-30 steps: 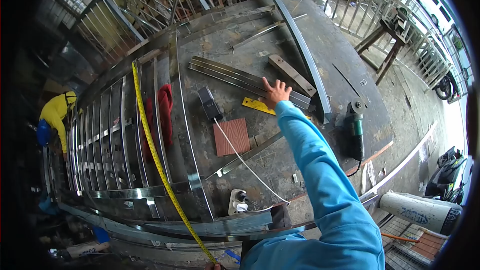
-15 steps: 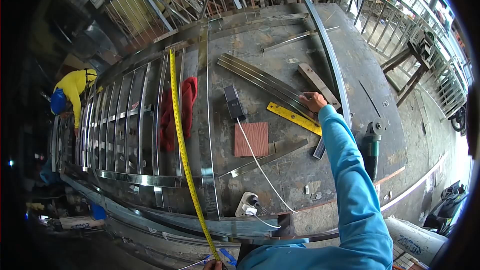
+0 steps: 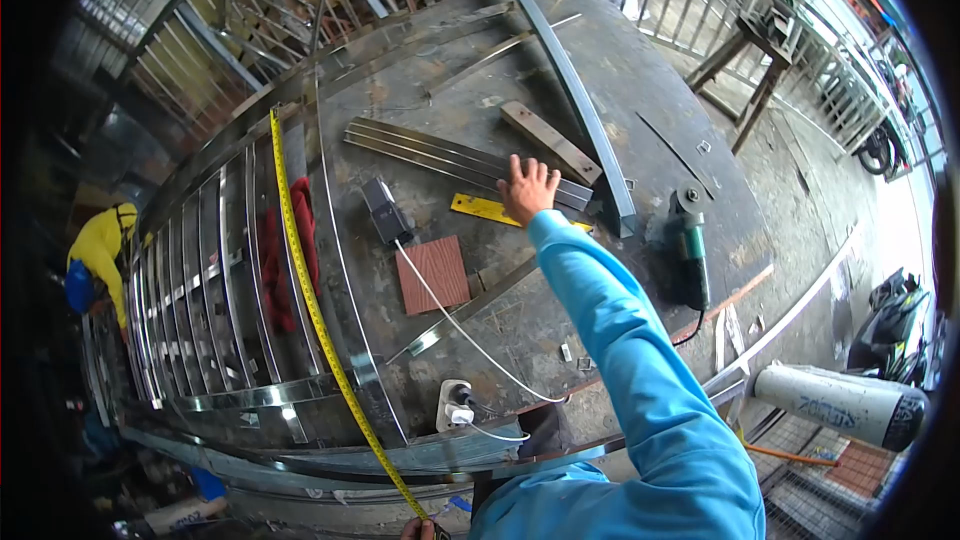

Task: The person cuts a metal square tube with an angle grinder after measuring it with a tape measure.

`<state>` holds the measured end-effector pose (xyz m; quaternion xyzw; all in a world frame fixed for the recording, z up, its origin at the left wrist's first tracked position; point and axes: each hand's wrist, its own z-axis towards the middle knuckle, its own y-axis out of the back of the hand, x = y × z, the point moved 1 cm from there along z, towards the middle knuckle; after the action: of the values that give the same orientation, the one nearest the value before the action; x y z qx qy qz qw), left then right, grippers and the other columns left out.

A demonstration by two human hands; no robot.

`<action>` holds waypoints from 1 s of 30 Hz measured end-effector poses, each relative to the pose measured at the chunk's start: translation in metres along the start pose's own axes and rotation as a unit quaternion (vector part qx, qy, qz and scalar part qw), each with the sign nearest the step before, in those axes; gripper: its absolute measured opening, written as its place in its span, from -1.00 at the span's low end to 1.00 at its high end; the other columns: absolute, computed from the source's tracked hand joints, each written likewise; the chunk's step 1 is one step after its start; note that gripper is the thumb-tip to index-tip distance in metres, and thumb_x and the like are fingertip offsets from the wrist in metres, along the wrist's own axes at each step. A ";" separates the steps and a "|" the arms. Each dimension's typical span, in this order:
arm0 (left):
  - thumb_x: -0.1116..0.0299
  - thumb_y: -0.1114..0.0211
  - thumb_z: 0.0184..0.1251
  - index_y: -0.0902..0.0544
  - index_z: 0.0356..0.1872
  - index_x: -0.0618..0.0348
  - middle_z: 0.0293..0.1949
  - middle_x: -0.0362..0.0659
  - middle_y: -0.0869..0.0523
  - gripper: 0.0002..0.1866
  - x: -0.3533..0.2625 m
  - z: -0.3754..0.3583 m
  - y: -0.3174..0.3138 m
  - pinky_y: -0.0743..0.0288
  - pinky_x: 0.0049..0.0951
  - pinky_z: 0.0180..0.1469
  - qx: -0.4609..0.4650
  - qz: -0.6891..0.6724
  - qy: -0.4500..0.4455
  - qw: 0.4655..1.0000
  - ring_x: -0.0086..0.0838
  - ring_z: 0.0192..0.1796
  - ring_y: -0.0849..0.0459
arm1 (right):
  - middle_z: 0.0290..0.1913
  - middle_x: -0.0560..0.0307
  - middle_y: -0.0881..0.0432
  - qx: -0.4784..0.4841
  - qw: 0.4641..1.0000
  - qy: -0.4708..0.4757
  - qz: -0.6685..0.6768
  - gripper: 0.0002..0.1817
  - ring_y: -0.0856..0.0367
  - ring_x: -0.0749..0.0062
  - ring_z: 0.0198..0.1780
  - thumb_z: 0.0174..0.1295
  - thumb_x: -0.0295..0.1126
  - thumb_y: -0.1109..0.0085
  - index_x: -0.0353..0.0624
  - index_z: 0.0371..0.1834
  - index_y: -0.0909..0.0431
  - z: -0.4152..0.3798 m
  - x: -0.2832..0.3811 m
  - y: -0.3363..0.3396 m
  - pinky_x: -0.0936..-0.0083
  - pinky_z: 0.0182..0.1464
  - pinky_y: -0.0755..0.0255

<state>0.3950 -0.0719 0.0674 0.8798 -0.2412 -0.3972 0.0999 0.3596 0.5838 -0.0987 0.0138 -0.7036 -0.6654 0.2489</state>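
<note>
At the bottom edge, my left hand [image 3: 416,530] is closed on the case end of a tape measure; only part of the hand shows. Its yellow blade [image 3: 318,325] runs out across a shiny metal frame [image 3: 225,270] to the frame's far side. My right hand [image 3: 528,192] is open with fingers spread, reaching over flat metal bars [image 3: 430,152] lying side by side. Beneath its wrist lies a yellow metal ruler [image 3: 480,207], partly covered by the arm. A short, drilled bar [image 3: 550,143] rests just beyond the fingers.
An angle grinder [image 3: 690,225] lies at the table's right. Nearer are a black adapter [image 3: 386,210], a reddish wood-grain square [image 3: 433,275] and a power socket [image 3: 455,406]. A long metal bar [image 3: 565,80] crosses the back. A person in yellow [image 3: 100,250] bends at the frame's far left.
The camera view has turned, shifting the table leftward. My right hand has moved left along the flat bars and its fingers have spread. My left hand still holds the tape measure.
</note>
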 end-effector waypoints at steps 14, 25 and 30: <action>0.40 -0.14 0.49 -0.53 -0.34 0.12 -0.52 -0.32 -0.45 -0.86 -0.044 -0.041 -0.024 -0.33 -0.45 -0.45 0.047 0.037 -0.023 0.998 -0.56 -0.51 -0.39 | 0.58 -0.13 -0.15 0.026 0.999 0.034 0.008 -0.41 0.00 -0.32 0.60 0.57 -0.08 0.18 0.12 0.63 -0.14 -0.006 0.005 0.001 -0.30 0.58 0.29; 0.36 -0.21 0.44 -0.54 -0.38 0.12 -0.54 -0.35 -0.41 -0.84 -0.004 -0.023 -0.014 -0.21 -0.52 -0.47 -0.035 0.050 -0.023 0.998 -0.61 -0.53 -0.33 | 0.55 -0.15 -0.17 0.024 0.998 0.063 -0.017 -0.39 -0.08 -0.32 0.55 0.54 -0.13 0.12 0.09 0.63 -0.14 0.000 0.000 -0.007 -0.22 0.58 0.22; 0.26 -0.26 0.44 -0.58 -0.28 0.16 -0.46 -0.34 -0.43 -0.81 -0.023 -0.050 -0.035 -0.26 -0.46 -0.37 -0.045 0.045 -0.074 0.995 -0.55 -0.42 -0.36 | 0.56 -0.15 -0.17 0.043 0.997 0.061 -0.003 -0.40 -0.06 -0.34 0.56 0.55 -0.15 0.14 0.10 0.63 -0.13 0.002 0.000 -0.005 -0.22 0.59 0.24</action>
<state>0.4309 -0.0309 0.1027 0.8308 -0.2687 -0.4670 0.1394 0.3573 0.5849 -0.1038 0.0668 -0.7148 -0.6334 0.2887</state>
